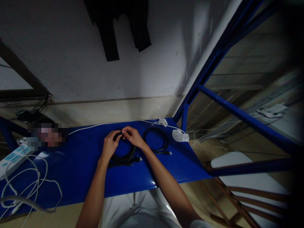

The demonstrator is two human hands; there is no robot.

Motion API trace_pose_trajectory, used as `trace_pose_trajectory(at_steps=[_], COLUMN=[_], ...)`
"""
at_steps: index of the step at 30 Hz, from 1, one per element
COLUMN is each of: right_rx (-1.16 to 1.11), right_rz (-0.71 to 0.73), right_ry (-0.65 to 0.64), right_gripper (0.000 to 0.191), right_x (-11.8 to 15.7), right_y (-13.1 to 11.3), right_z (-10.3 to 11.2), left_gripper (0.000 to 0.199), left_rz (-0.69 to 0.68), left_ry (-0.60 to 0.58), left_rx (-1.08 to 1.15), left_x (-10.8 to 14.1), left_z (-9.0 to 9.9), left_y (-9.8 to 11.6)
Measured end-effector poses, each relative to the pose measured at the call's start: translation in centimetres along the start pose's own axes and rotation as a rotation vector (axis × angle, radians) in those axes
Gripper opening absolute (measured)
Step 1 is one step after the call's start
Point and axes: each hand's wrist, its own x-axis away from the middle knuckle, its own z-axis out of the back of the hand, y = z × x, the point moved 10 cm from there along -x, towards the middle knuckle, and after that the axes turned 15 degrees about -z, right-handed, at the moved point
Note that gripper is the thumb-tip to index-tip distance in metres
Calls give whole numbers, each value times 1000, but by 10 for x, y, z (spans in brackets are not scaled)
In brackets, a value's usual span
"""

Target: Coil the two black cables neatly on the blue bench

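My left hand (111, 143) and my right hand (133, 136) meet at the far side of a coiled black cable (127, 158) on the blue table (78, 171). The fingers of both hands pinch a black piece (118, 135) at the top of the coil. Whether this is bundled cable or a tie around it, I cannot tell. A plug (139, 159) with a pale metal tip sticks out at the coil's near right. To the right of my right forearm lies a second black cable coil (156, 150), its plug (168, 153) pointing right.
A white power strip (13, 158) and tangled white cords (35, 182) occupy the table's left end. A white cord (95, 124) runs along the back edge. Crumpled white plastic (180, 136) lies at the right corner. Blue frame bars (228, 126) and a chair (247, 177) stand to the right.
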Motion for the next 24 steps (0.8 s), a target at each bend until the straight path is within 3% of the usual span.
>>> trace_pose_trajectory(at_steps=[7,16,24], right_rx=[-31,36,180], right_rz=[14,53,134], right_ry=[17,95,153], right_gripper=[36,26,18], right_x=[0,4,9], right_y=[-2,-12,-25], right_z=[1,6,8], left_gripper=[21,29,38], left_rz=[123,303,363], left_ry=[-49,25,74], left_rx=[43,308,414], left_x=[4,12,9], left_z=[-5,-8,-3], left_y=[-13,-32,-27])
